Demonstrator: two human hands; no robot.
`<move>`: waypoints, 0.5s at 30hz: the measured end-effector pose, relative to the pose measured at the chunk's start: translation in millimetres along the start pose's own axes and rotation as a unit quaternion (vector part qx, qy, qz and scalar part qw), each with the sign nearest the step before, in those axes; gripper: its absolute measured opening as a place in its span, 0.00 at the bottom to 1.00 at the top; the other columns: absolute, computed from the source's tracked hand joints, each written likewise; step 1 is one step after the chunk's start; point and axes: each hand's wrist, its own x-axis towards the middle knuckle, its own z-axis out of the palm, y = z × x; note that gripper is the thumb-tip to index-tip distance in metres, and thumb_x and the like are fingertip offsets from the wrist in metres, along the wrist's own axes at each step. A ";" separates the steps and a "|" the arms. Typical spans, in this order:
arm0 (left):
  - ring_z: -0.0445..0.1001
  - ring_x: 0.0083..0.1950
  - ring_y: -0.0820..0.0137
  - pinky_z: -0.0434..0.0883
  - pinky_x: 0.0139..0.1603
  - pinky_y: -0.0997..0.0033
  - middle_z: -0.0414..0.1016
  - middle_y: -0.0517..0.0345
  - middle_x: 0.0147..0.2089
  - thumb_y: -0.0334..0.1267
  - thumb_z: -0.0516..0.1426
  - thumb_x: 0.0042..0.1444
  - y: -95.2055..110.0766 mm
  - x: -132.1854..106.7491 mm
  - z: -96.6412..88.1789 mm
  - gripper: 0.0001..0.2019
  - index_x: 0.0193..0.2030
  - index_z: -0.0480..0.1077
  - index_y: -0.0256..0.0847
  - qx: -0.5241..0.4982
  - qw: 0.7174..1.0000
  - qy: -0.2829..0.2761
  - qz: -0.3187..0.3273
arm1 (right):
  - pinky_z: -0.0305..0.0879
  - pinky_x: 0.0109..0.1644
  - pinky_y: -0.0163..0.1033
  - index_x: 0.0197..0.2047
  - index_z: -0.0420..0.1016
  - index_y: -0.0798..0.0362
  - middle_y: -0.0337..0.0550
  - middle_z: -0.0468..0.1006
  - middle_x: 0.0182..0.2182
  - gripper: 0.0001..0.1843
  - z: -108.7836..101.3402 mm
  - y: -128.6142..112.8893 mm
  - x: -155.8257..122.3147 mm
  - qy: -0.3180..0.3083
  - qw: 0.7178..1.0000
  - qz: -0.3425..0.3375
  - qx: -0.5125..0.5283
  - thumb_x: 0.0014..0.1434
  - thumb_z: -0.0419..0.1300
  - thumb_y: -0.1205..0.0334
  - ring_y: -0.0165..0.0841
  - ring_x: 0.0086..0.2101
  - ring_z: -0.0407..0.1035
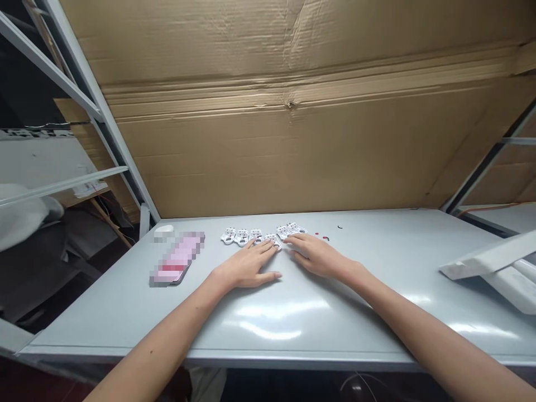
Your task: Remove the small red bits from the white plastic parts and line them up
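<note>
I read: left hand (247,265) open, flat, fingertips on white plastic pieces (240,237) | right hand (316,255) open, fingertips on same row | nothing clamped | grey table (96,312) beneath

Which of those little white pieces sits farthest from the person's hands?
The leftmost piece of the row, past the left hand; the others lie closer to the fingers.

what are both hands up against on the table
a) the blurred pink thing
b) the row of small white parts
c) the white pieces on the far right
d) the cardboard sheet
B: the left hand and right hand lie open on the grey table, their fingers at the row of small white parts.
</note>
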 end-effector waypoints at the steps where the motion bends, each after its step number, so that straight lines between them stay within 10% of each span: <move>1: 0.48 0.75 0.55 0.43 0.73 0.49 0.50 0.44 0.73 0.60 0.46 0.67 -1.0 0.3 0.5 0.34 0.72 0.52 0.40 -0.001 1.000 0.003 -0.003 | 0.68 0.54 0.53 0.55 0.72 0.53 0.56 0.76 0.53 0.17 -0.1 -0.1 0.1 -0.002 1.000 0.003 -0.004 0.68 0.49 0.62 0.46 0.52 0.70; 15: 0.49 0.74 0.56 0.43 0.73 0.49 0.54 0.48 0.73 0.57 0.45 0.68 -12.3 7.4 3.8 0.31 0.72 0.53 0.43 -0.012 0.999 0.029 -0.025 | 0.59 0.64 0.58 0.62 0.67 0.56 0.58 0.71 0.59 0.22 21.1 6.2 1.4 0.025 0.999 0.010 -0.041 0.67 0.50 0.63 0.47 0.60 0.63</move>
